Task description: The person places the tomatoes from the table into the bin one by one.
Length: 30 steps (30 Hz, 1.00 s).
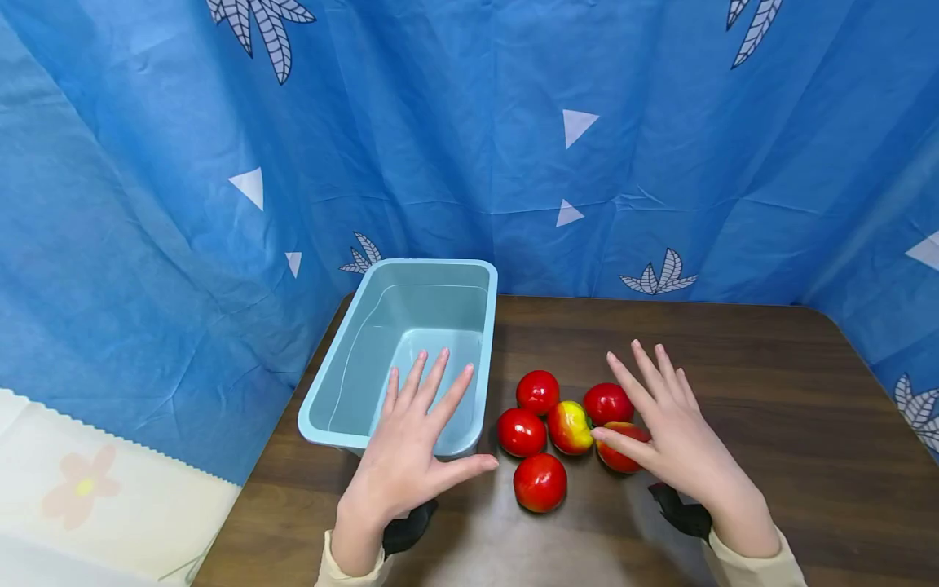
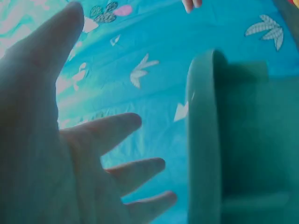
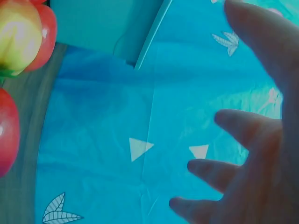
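My left hand (image 1: 407, 456) is held with fingers spread, over the near end of a light blue plastic basin (image 1: 489, 342) and holding nothing. In the left wrist view its straight fingers (image 2: 117, 130) stand apart from the basin wall (image 2: 203, 140). My right hand (image 1: 682, 440), also spread and holding nothing, hovers at the right side of a cluster of several shiny round red fruits (image 1: 540, 483). Its thumb overlaps a red-orange fruit (image 1: 616, 456) in the head view. Among them lies a yellow-and-red fruit (image 1: 566, 427) with a green stem end. The basin holds nothing.
Everything stands on a dark brown wooden table (image 1: 792, 391). The basin is at the table's left side, fruits just right of it. A blue patterned curtain (image 1: 455, 147) hangs along the back and sides. Pale flowered cloth (image 1: 147, 505) lies at lower left.
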Tool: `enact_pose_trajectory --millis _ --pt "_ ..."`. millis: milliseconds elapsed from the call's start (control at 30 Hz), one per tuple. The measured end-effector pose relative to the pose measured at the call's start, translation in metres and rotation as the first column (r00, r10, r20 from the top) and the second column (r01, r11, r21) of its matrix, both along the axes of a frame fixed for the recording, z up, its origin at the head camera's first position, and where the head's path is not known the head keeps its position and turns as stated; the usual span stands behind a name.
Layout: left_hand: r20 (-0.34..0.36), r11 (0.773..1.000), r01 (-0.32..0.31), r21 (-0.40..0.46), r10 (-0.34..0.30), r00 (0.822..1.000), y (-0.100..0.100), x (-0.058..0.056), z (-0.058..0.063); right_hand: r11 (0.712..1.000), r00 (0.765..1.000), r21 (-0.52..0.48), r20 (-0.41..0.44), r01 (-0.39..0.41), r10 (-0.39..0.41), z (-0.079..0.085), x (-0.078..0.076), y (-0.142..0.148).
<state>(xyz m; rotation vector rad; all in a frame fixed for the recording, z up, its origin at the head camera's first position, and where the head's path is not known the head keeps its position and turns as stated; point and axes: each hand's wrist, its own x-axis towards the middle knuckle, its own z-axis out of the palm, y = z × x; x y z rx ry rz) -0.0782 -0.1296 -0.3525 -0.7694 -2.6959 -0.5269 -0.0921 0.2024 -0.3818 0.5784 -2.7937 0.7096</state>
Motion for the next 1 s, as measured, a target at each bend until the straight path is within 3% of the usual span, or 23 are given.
enact_pose_trajectory --millis 167,400,600,733,1000 --pt "-0.081 0.993 0.024 0.118 -0.015 0.997 -0.02 0.0 0.005 0.996 0.999 -0.084 0.036 0.028 -0.025 0.001 0.002 0.012" --pt "-0.128 0.98 -0.039 0.196 0.065 0.99 -0.052 -0.001 0.004 0.99 0.99 -0.101 0.107 0.102 -0.092 -0.007 0.005 0.024" --pt "-0.169 0.96 -0.074 0.27 0.123 0.978 -0.081 -0.005 -0.004 0.988 0.981 -0.114 0.174 0.106 -0.086 -0.023 0.007 0.033" --pt "-0.129 0.937 -0.084 0.339 0.134 0.983 -0.099 -0.009 -0.01 0.984 0.971 -0.149 0.233 0.096 -0.059 -0.038 0.007 0.038" --pt "0.052 0.862 -0.112 0.494 0.099 0.994 -0.125 -0.019 -0.027 0.976 0.952 -0.196 0.305 0.094 -0.03 -0.063 0.006 0.043"
